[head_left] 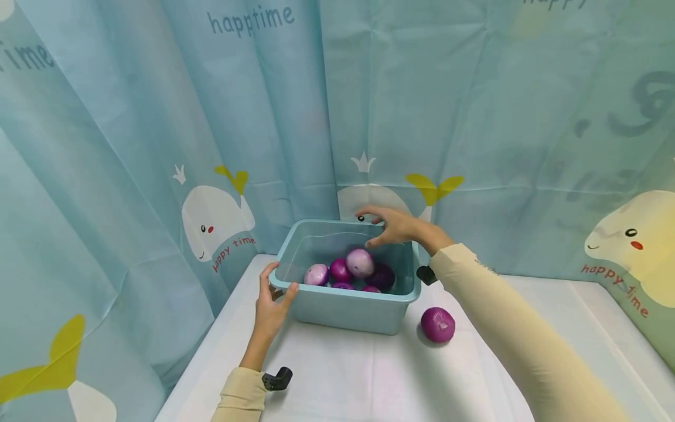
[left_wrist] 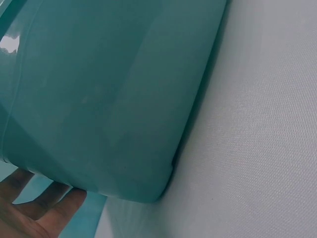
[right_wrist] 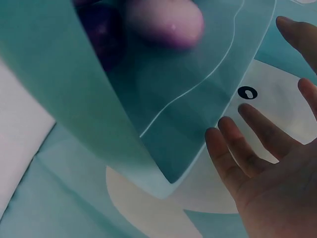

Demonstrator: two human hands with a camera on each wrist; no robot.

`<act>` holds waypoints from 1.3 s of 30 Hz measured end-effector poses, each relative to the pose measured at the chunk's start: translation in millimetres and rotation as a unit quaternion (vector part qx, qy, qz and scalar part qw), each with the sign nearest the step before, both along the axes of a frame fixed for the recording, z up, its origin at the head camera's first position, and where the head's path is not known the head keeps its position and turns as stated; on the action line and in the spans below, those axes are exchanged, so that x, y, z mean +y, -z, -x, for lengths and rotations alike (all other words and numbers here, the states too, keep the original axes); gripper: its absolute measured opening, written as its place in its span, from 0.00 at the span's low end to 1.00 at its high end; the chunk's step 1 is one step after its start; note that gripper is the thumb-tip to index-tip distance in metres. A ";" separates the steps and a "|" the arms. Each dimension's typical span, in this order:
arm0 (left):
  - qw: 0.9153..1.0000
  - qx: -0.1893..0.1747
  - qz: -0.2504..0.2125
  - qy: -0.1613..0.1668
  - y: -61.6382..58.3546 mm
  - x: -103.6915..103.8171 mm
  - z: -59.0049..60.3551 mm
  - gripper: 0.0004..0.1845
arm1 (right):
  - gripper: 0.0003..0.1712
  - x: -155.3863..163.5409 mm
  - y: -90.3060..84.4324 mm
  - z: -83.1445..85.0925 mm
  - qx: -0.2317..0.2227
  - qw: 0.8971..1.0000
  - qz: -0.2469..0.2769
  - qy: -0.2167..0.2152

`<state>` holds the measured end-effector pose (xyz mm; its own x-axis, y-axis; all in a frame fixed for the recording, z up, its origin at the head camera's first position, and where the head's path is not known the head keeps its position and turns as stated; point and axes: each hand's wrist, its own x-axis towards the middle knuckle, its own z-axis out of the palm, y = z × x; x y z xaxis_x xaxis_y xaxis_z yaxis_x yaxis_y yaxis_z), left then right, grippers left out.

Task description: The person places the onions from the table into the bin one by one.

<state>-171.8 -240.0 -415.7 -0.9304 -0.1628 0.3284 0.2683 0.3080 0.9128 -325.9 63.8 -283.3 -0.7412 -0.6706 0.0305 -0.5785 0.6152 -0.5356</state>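
Observation:
A blue-green plastic bin [head_left: 348, 313] stands on the white table, with several red onions inside. My left hand [head_left: 270, 310] holds the bin's near left corner, its thumb at the front rim and its fingers along the left side. In the left wrist view those fingers [left_wrist: 69, 206] touch the outer wall. Over the bin's far right part hovers my right hand [head_left: 392, 227], fingers spread, with nothing in it. Just below it is a pale purple onion [head_left: 360, 263], the highest of the pile. Also visible in the right wrist view are a pale onion [right_wrist: 166, 22] and a dark one [right_wrist: 101, 34].
One red onion [head_left: 437, 325] lies on the table to the right of the bin, under my right forearm. A light blue curtain [head_left: 274, 117] with printed whales hangs behind and left of the table [head_left: 337, 375].

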 end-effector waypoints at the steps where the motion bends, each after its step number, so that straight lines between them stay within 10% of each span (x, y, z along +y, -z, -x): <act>1: 1.000 -0.002 -0.002 0.001 -1.0 0.2 -0.3 0.36 | 0.46 0.2 0.4 0.0 -0.001 1.000 0.001 -0.003; 18: 1.000 -0.004 -0.006 0.001 6.0 -1.1 4.0 0.36 | 0.46 22.8 2.2 -7.3 0.018 0.999 0.039 -0.008; 25: 1.000 0.005 -0.012 -0.001 35.4 -11.7 22.1 0.37 | 0.46 59.9 4.0 -20.6 0.073 0.996 0.045 0.036; 39: 1.000 -0.005 -0.003 -0.014 35.6 -11.8 22.5 0.37 | 0.42 155.5 34.9 -58.2 0.109 0.988 0.067 0.086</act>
<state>-194.3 -251.8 -451.3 -0.9284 -0.1908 0.3190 0.2512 0.3106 0.9168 -267.7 219.3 -318.2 -0.8097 -0.5150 0.2812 -0.5824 0.6464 -0.4930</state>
